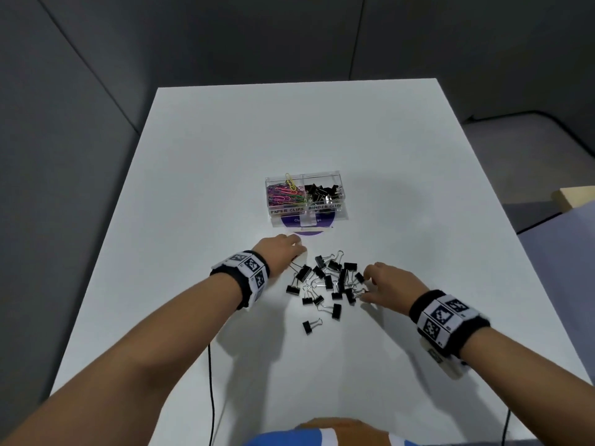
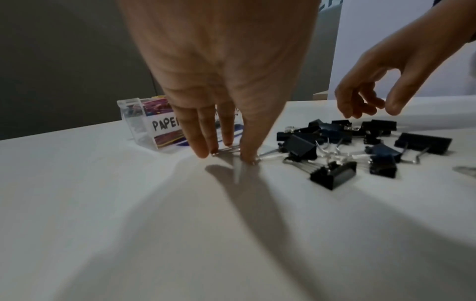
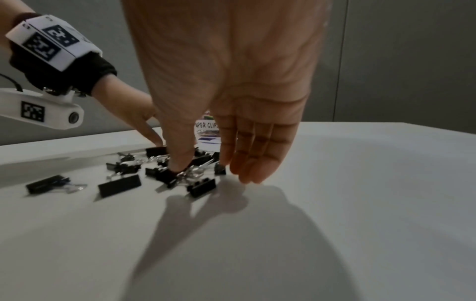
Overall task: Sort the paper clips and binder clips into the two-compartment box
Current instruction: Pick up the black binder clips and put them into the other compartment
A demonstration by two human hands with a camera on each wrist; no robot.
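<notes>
A clear two-compartment box (image 1: 269,201) stands mid-table; its left half, labelled PAPER CLIPS, holds coloured paper clips (image 1: 285,194) and its right half holds black binder clips (image 1: 323,193). Several loose black binder clips (image 1: 328,284) lie in a pile nearer to me. My left hand (image 1: 294,251) points down at the pile's left edge. Its straight fingertips (image 2: 203,153) and thumb touch the table on either side of a silver wire piece (image 2: 226,149); whether that is a clip or a handle I cannot tell. My right hand (image 1: 367,284) hovers at the pile's right edge, thumb tip on a binder clip (image 3: 167,177), fingers (image 3: 247,173) loose.
The box's clear lid (image 1: 309,222) lies flat in front of it over a purple round label. One binder clip (image 1: 308,326) sits apart toward me. Black cables (image 1: 211,381) hang over the table's near edge. A beige block (image 1: 573,194) lies off the table's right side.
</notes>
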